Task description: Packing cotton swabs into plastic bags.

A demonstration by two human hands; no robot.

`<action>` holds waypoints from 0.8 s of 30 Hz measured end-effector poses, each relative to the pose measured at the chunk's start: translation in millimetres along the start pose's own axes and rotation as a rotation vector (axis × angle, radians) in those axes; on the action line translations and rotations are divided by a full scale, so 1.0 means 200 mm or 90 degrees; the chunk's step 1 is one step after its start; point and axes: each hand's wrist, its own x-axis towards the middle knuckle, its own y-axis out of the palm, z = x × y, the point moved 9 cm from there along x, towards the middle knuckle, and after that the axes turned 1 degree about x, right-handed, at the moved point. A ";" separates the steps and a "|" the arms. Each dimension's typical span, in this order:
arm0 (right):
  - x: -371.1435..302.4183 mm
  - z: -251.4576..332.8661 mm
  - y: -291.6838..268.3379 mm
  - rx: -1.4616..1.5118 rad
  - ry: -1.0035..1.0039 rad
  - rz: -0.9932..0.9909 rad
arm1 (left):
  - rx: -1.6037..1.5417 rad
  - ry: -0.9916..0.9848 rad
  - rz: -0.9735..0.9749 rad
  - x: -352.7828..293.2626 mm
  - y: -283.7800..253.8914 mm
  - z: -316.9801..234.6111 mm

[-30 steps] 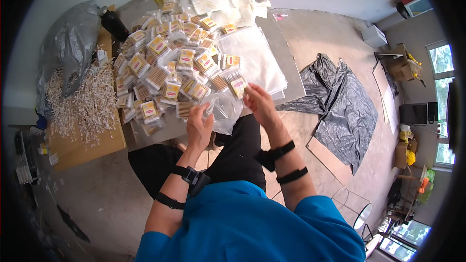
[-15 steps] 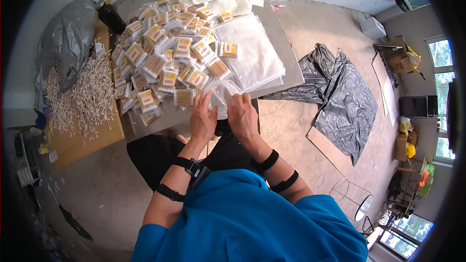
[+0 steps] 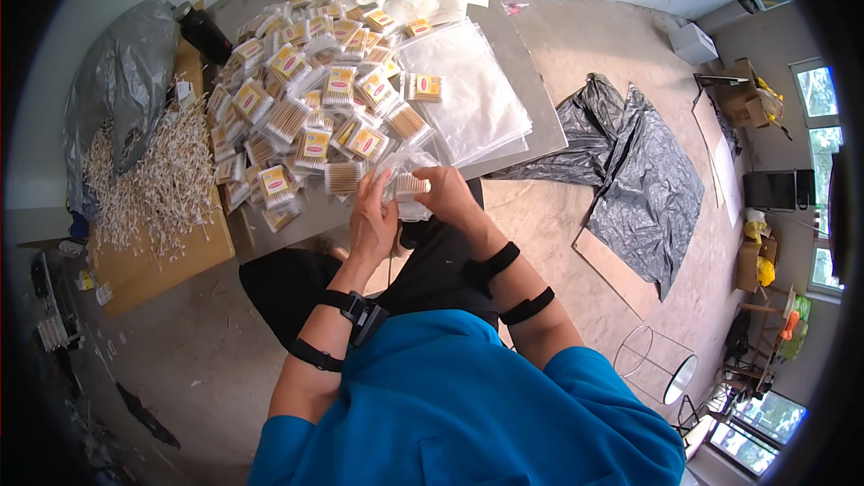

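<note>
Just now, a cotton-swab packet has come into sight at the worktop's near edge, gripped by the curled right hand in or against the clear bag the loosely curled left hand holds, so bagging seems under way.

Right hand: now sits farther left along the front edge of the table, nearer the left hand than a second ago. Swab packet, one: now shows between the two hands, sticks visible; a second ago, yellow label showing at the right fingertips; half a second ago, out of sight. Clear bag: now bunched about the packet, no longer spread loose over the front edge; whether it fully encloses the packet, cannot be told.
</note>
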 end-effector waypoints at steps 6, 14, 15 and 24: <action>0.07 -0.11 0.15 -0.172 0.064 0.167 | 0.013 -0.034 0.036 -0.03 0.02 0.01; 0.08 -0.12 0.27 -0.178 -0.021 0.232 | -0.048 -0.049 0.087 -0.06 0.06 -0.02; 0.07 -0.08 0.27 -0.178 -0.021 0.234 | -0.048 -0.050 0.087 -0.07 0.06 -0.01; -0.03 -0.02 0.18 -0.164 0.111 0.021 | -0.018 -0.033 0.072 -0.08 0.05 -0.02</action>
